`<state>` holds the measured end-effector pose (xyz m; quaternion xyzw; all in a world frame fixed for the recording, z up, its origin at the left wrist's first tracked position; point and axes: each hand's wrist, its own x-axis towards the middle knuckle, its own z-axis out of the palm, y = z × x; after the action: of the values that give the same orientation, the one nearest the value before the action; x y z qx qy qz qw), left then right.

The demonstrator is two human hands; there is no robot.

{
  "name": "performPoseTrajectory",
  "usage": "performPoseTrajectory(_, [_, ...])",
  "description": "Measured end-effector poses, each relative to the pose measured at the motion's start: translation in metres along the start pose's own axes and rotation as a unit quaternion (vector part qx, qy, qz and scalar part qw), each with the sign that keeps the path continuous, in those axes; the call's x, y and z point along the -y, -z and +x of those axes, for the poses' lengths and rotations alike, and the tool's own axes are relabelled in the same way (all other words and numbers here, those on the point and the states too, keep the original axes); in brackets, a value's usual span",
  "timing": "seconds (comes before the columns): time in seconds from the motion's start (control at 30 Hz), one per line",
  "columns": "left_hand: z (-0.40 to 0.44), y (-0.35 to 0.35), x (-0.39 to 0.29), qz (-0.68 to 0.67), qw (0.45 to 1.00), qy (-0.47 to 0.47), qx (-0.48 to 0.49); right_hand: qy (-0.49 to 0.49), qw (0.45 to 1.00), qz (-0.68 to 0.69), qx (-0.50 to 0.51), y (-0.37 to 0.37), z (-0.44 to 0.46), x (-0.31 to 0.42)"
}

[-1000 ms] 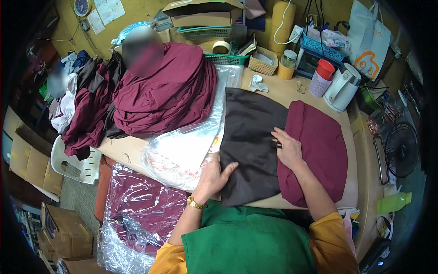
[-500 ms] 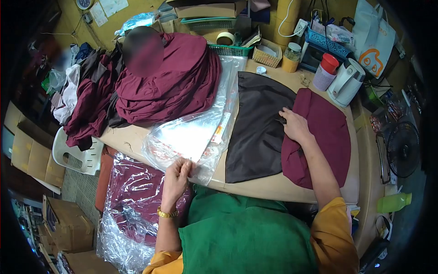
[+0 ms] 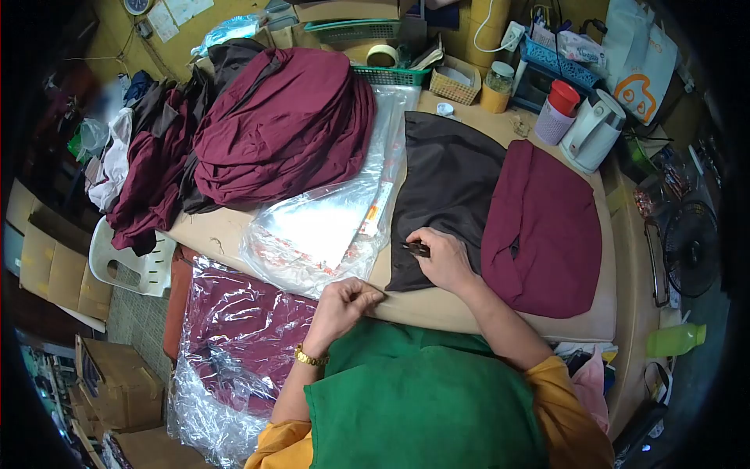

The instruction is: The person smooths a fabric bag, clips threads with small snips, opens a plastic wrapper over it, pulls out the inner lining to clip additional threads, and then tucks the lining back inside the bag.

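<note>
My right hand (image 3: 447, 262) is closed around dark thread snips (image 3: 417, 249), over the lower part of a black cloth piece (image 3: 445, 176) lying flat on the table. My left hand (image 3: 345, 306) is at the table's front edge, thumb and fingers pinched together near the cloth's lower left corner. Whatever is between those fingertips is too small to make out. Right of the black cloth, and touching it, lies a folded maroon cloth (image 3: 547, 234). Clear plastic bags (image 3: 312, 227) lie flat to the left, just beyond my left hand.
A tall maroon cloth pile (image 3: 289, 129) stands at the back left, beside heaped garments (image 3: 152, 156). A plastic-wrapped maroon bundle (image 3: 234, 336) is below the table's left front. A white kettle (image 3: 594, 133), red-topped cup (image 3: 556, 113) and jar (image 3: 498, 87) line the back right.
My right hand, with the snips, has come from the maroon cloth's edge down and left over the black cloth. My left hand has moved right, away from the plastic bags.
</note>
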<state>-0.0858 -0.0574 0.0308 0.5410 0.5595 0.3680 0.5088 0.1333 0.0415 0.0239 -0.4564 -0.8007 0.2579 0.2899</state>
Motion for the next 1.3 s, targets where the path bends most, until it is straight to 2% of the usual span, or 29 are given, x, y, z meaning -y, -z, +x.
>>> performPoseTrajectory(0.07, [0.001, -0.001, 0.007, -0.042, 0.999, 0.007, 0.001, 0.011, 1.000, -0.004, -0.008, -0.005, 0.001, -0.002])
performPoseTrajectory(0.1, [0.003, -0.006, 0.009, -0.167, 0.986, 0.010, 0.001, 0.012, 1.000, -0.004, -0.006, -0.005, 0.002, 0.002])
performPoseTrajectory(0.13, [0.005, -0.011, 0.009, -0.290, 0.957, 0.012, 0.000, -0.013, 0.998, 0.056, -0.011, -0.004, 0.004, 0.008])
performPoseTrajectory(0.17, [0.006, -0.016, 0.006, -0.291, 0.957, 0.010, -0.002, -0.038, 0.992, 0.116, -0.017, -0.002, 0.007, 0.012])
performPoseTrajectory(0.23, [0.008, -0.022, -0.011, -0.536, 0.844, -0.014, 0.005, -0.060, 0.986, 0.150, -0.037, -0.001, 0.007, 0.011])
performPoseTrajectory(0.27, [0.011, -0.020, -0.010, -0.554, 0.830, -0.036, 0.049, -0.083, 0.977, 0.186, -0.057, -0.001, 0.007, 0.011])
performPoseTrajectory(0.3, [0.012, -0.019, -0.016, -0.553, 0.831, -0.040, 0.049, -0.078, 0.978, 0.185, -0.059, 0.004, 0.006, 0.018])
performPoseTrajectory(0.37, [0.010, -0.020, -0.028, -0.550, 0.830, -0.057, 0.077, 0.012, 0.985, 0.109, -0.132, 0.026, -0.002, 0.048])
performPoseTrajectory(0.43, [0.010, -0.018, -0.026, -0.533, 0.839, -0.067, 0.086, 0.031, 0.987, 0.078, -0.137, 0.046, -0.012, 0.071])
performPoseTrajectory(0.5, [0.009, -0.019, -0.026, -0.497, 0.862, -0.058, 0.076, 0.171, 0.967, -0.108, -0.153, 0.061, -0.021, 0.085])
performPoseTrajectory(0.53, [0.008, -0.020, -0.027, -0.497, 0.862, -0.057, 0.077, 0.208, 0.956, -0.121, -0.168, 0.061, -0.023, 0.090])
performPoseTrajectory(0.67, [0.004, -0.026, -0.038, -0.476, 0.873, -0.078, 0.068, 0.247, 0.935, -0.176, -0.186, 0.050, -0.031, 0.090])
performPoseTrajectory(1.0, [-0.002, -0.030, -0.033, -0.472, 0.870, -0.104, 0.094, 0.279, 0.921, -0.172, -0.212, 0.040, -0.032, 0.086])
performPoseTrajectory(1.03, [-0.004, -0.028, -0.032, -0.472, 0.870, -0.103, 0.095, 0.255, 0.937, -0.147, -0.189, 0.042, -0.032, 0.085])
performPoseTrajectory(1.1, [-0.010, -0.017, -0.030, -0.388, 0.915, -0.100, 0.057, 0.228, 0.951, -0.124, -0.166, 0.048, -0.030, 0.080])
performPoseTrajectory(1.13, [-0.011, -0.005, -0.030, -0.338, 0.926, -0.165, -0.032, 0.177, 0.964, -0.099, -0.172, 0.054, -0.027, 0.075])
performPoseTrajectory(1.17, [-0.010, 0.014, -0.016, -0.233, 0.931, -0.025, -0.281, 0.124, 0.973, -0.075, -0.180, 0.061, -0.028, 0.070])
performPoseTrajectory(1.2, [-0.016, 0.042, -0.014, -0.211, 0.925, -0.086, -0.305, 0.040, 0.984, -0.106, -0.137, 0.073, -0.033, 0.069])
performPoseTrajectory(1.23, [-0.009, 0.075, 0.019, -0.167, 0.914, -0.175, -0.324, -0.007, 0.982, -0.154, -0.108, 0.078, -0.038, 0.060])
performPoseTrajectory(1.27, [-0.005, 0.082, 0.016, 0.066, 0.890, -0.235, -0.386, -0.042, 0.984, -0.164, -0.063, 0.075, -0.043, 0.041])
performPoseTrajectory(1.3, [-0.006, 0.077, 0.003, 0.123, 0.904, -0.205, -0.353, -0.079, 0.982, -0.171, -0.019, 0.066, -0.050, 0.024])
